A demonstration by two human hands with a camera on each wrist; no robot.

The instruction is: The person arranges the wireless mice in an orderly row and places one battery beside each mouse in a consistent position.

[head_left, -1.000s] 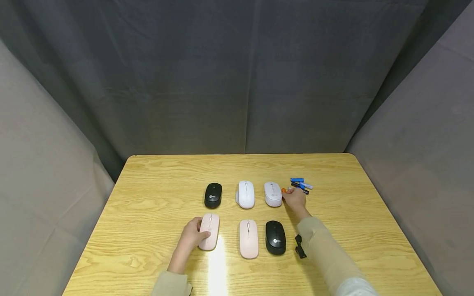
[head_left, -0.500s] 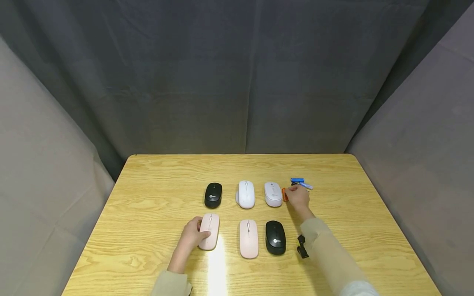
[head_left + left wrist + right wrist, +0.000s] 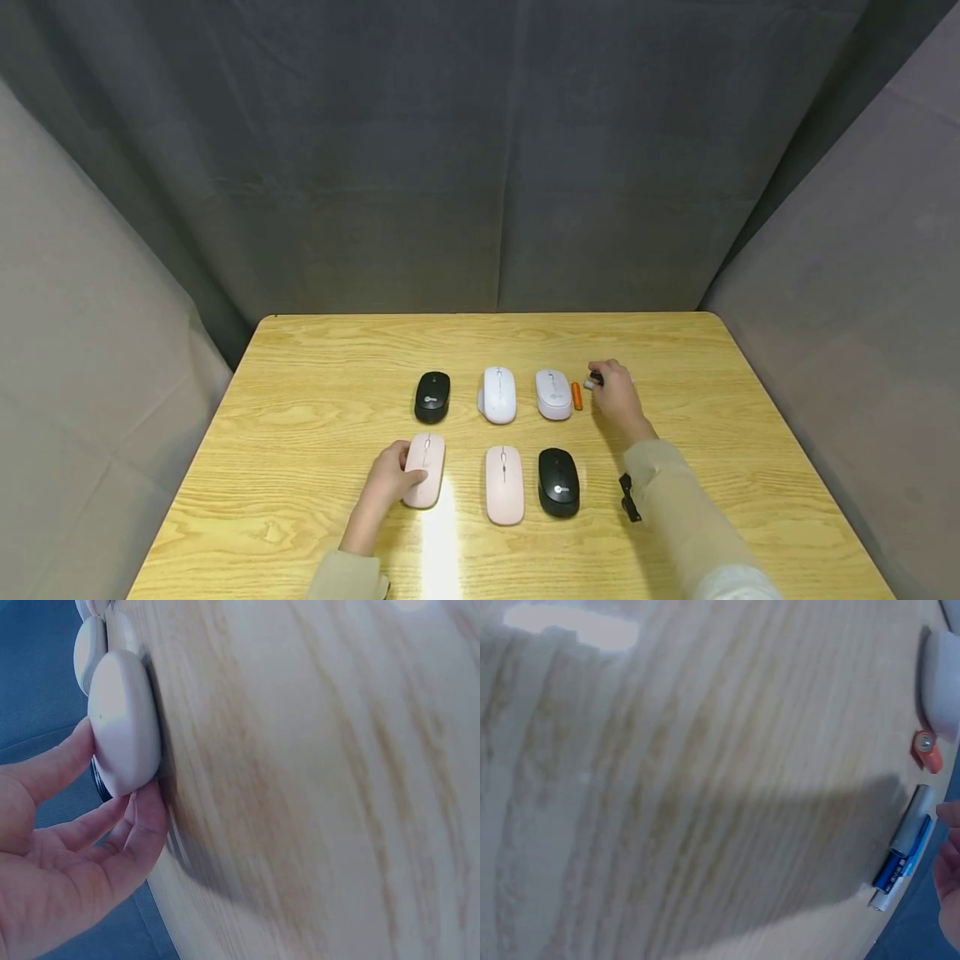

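My left hand [image 3: 389,475] holds a pale pink computer mouse [image 3: 424,471] by its sides, thumb on one side and fingers on the other. The left wrist view shows this mouse [image 3: 124,724] from the end, low at the tabletop. My right hand [image 3: 617,396] is over a small group of batteries at the back right and hides most of them. A dark battery [image 3: 597,377] shows by its fingertips. In the right wrist view, silver-and-blue batteries [image 3: 904,836] lie beside the fingers [image 3: 949,847]; I cannot tell whether one is pinched. An orange battery [image 3: 577,396] lies left of this hand.
A white-grey mouse [image 3: 553,394] stands right beside the orange battery. Further left in the back row are a white mouse [image 3: 498,395] and a black mouse [image 3: 432,397]. In front are another pink mouse [image 3: 504,485] and a black mouse [image 3: 558,482].
My right hand has moved away from the orange battery, rightward and back over the other batteries; the orange one is now fully visible. My left hand and its mouse have not moved.
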